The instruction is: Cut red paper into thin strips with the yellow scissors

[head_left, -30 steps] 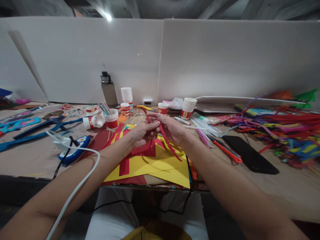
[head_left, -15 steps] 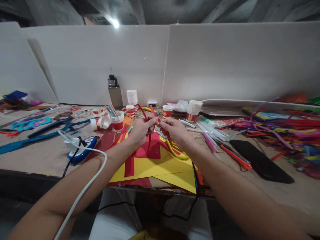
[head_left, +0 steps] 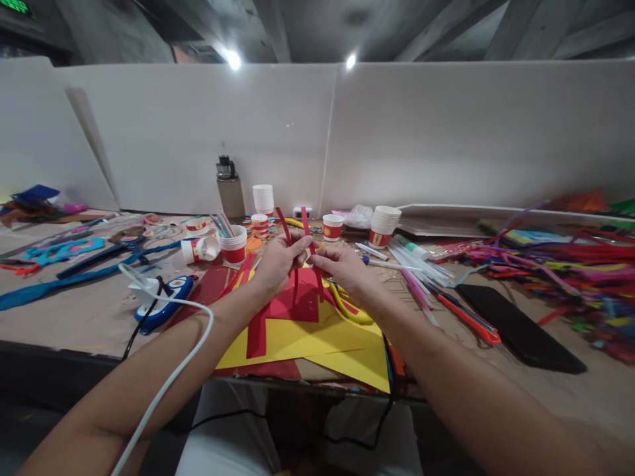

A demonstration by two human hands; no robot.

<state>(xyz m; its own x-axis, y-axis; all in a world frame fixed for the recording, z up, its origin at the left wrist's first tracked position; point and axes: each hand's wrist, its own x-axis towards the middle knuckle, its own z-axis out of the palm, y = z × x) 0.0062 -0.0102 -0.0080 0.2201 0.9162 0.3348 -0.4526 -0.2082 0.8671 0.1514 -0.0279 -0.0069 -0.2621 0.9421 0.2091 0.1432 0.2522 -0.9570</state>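
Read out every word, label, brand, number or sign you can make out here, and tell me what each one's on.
Nothing can be read for certain.
Green lit sign, top left corner: too blurred to read.
Cup stack right of the hands: marks on its red label, too small to read.
Single paper cup: pale emblem on the red band, too small.
Blue-and-white plug block: small mark, too blurred.

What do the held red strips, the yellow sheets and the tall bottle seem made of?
Red strips: probably matte paper, thin and crisp-edged.
Yellow sheets: likely paper or thin card, flat and dull.
Tall bottle: perhaps plastic, its grey-brown body seeming smooth; glass remains possible.
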